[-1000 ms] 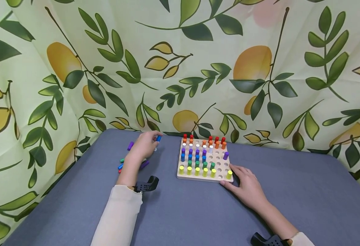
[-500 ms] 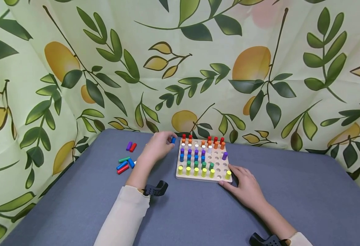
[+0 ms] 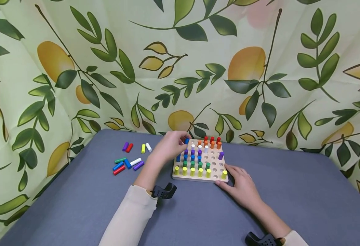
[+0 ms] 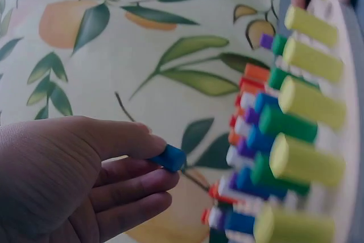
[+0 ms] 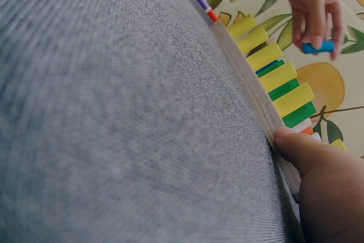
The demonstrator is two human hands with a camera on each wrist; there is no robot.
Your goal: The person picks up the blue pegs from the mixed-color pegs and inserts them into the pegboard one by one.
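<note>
My left hand pinches a blue peg between thumb and fingers. In the head view it is over the back left corner of a wooden pegboard, hiding some pegs there. The right wrist view shows this blue peg held above the board's pegs. Rows of red, orange, white, purple, blue, green and yellow pegs stand upright in the board, with bare holes toward the right. My right hand grips the board's front right corner, its thumb at the front edge and its fingers along the right side.
Loose pegs lie on the grey cloth-covered table left of the board: a green peg, a yellow peg, and several red, blue, white and purple ones. A leaf-and-fruit patterned curtain stands behind the table's back edge.
My left hand has carried the blue peg right, from the loose pegs to over the board's back left corner. More loose pegs show now. The right hand stays at the board's corner.
</note>
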